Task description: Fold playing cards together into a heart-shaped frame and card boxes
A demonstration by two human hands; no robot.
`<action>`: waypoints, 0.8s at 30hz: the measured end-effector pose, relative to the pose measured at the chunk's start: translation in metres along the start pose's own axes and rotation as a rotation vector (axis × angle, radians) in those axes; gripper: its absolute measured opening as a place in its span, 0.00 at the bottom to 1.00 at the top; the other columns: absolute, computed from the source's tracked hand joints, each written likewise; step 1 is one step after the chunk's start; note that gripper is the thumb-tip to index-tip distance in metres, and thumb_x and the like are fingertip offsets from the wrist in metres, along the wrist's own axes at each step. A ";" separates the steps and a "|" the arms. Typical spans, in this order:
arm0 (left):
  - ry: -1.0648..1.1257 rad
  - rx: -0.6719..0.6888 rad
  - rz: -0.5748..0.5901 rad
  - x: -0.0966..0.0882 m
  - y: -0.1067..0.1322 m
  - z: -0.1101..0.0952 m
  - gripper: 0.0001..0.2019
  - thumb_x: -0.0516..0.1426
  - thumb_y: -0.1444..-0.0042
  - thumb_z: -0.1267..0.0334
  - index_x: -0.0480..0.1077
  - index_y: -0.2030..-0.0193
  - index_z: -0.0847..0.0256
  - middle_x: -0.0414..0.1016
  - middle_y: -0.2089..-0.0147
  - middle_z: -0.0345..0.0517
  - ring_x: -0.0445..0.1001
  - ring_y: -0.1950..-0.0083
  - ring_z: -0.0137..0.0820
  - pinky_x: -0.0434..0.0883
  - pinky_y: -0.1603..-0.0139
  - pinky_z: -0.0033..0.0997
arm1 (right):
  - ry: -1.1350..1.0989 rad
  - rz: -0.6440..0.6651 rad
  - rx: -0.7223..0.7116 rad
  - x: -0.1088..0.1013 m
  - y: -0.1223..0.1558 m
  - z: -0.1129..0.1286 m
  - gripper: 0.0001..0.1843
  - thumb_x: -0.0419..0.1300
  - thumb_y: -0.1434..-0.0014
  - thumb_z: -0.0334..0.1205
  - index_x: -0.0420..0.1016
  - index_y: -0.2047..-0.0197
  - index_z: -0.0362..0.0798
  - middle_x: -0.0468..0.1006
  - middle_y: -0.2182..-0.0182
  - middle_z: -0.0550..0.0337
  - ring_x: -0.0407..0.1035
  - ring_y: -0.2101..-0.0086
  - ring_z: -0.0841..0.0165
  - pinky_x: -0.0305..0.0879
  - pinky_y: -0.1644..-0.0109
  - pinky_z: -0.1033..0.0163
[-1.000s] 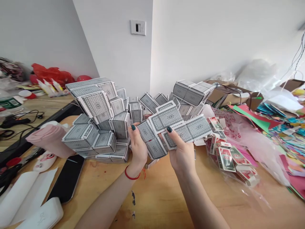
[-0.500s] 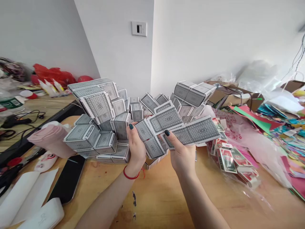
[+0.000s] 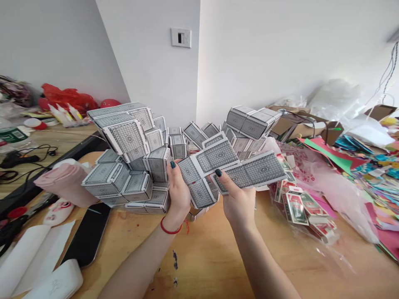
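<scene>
Both hands hold one flat, unfolded grey-patterned paper box blank (image 3: 218, 168) up above the wooden table (image 3: 212, 253). My left hand (image 3: 179, 193), with a red string on the wrist, grips its left flaps, thumb on the front. My right hand (image 3: 238, 199) pinches its right part, thumb on top. Behind the blank stands a pile of folded grey-patterned boxes (image 3: 131, 162), with more of the same boxes (image 3: 249, 122) at the back right.
A clear bag of red-and-green printed packs (image 3: 305, 211) lies right of my hands, coloured paper scraps (image 3: 374, 178) and cardboard boxes (image 3: 299, 122) beyond. On the left lie a black phone (image 3: 89, 234), a pink roll (image 3: 62, 180), white paper sheets (image 3: 28, 257), cables and scissors.
The blank has been lifted slightly and its right flap flattened out between the hands. Nothing else has moved.
</scene>
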State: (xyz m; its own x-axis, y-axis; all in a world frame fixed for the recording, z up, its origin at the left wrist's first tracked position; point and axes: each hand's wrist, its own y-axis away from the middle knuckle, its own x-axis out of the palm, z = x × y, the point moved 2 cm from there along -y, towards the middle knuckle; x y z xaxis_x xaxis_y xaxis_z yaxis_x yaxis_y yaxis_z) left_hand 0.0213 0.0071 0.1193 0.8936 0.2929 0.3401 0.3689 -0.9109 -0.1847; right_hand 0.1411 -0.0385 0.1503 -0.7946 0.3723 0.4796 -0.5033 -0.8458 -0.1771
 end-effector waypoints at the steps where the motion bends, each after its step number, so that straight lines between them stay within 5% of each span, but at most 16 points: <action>1: -0.003 -0.003 -0.003 0.000 0.000 0.000 0.21 0.45 0.43 0.44 0.64 0.53 0.56 0.70 0.52 0.45 0.70 0.50 0.32 0.66 0.46 0.36 | -0.002 -0.003 0.002 0.000 0.000 0.000 0.22 0.67 0.56 0.34 0.74 0.55 0.44 0.78 0.58 0.53 0.71 0.56 0.59 0.63 0.47 0.50; 12: -0.068 0.052 0.046 0.001 -0.003 -0.001 0.21 0.43 0.42 0.45 0.64 0.54 0.57 0.71 0.55 0.47 0.70 0.50 0.33 0.68 0.48 0.36 | -0.014 -0.018 0.051 -0.001 -0.001 -0.002 0.16 0.68 0.58 0.35 0.75 0.63 0.43 0.78 0.62 0.54 0.72 0.60 0.61 0.66 0.50 0.51; 24: -0.041 0.024 0.014 0.000 -0.004 0.001 0.21 0.43 0.43 0.44 0.62 0.55 0.57 0.70 0.54 0.47 0.70 0.51 0.33 0.67 0.47 0.36 | -0.033 0.007 0.066 0.005 0.004 -0.006 0.25 0.66 0.55 0.36 0.71 0.51 0.45 0.76 0.56 0.52 0.71 0.56 0.60 0.64 0.48 0.51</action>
State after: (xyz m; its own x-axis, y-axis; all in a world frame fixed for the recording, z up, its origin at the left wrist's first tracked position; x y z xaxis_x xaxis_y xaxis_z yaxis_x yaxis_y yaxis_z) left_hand 0.0200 0.0107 0.1191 0.9081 0.2925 0.2997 0.3622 -0.9078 -0.2114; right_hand 0.1327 -0.0380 0.1468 -0.7858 0.3543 0.5069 -0.4734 -0.8721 -0.1242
